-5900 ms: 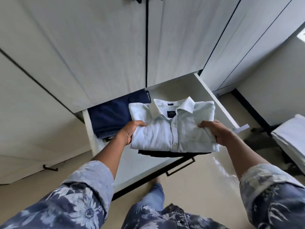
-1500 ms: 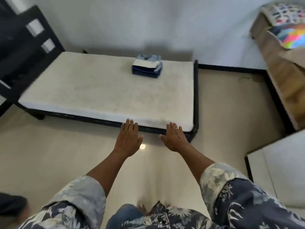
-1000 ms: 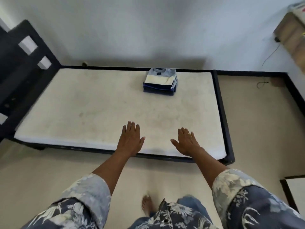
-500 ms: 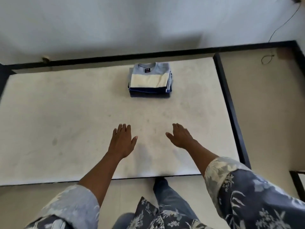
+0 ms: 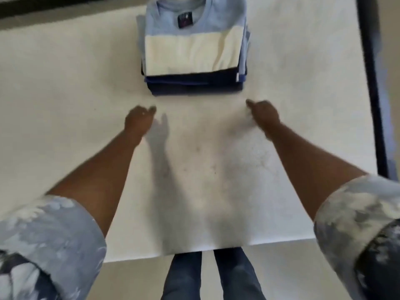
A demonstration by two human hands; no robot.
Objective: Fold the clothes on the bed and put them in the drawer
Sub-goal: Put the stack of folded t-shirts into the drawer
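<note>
A small stack of folded clothes [image 5: 194, 61] sits on the bare cream mattress [image 5: 65, 87] of the bed, toward its far side and well in from the dark bed frame [image 5: 371, 83] that runs down the right edge. On top lies a folded T-shirt [image 5: 191, 48], pale blue at the collar with a dark neck label and a cream band across the chest. Under it are navy garments [image 5: 194, 86], their folded edges facing the person.

The person stands at the near edge of the mattress, jeans-clad legs [image 5: 184, 276] against it, with both bare forearms stretched out over the bed from rolled floral sleeves. The left hand [image 5: 138, 121] hovers just short of the stack's near left corner. The right hand [image 5: 263, 115] hovers just short of the near right corner. The hands are apart, one to each side, and neither touches the clothes or holds anything. Both are smeared by blur, so the fingers look loosely bent rather than clenched, though I can't be certain. A grey arm shadow [image 5: 161, 148] falls on the mattress between the forearms. Pale floor [image 5: 129, 282] shows beside the legs.
</note>
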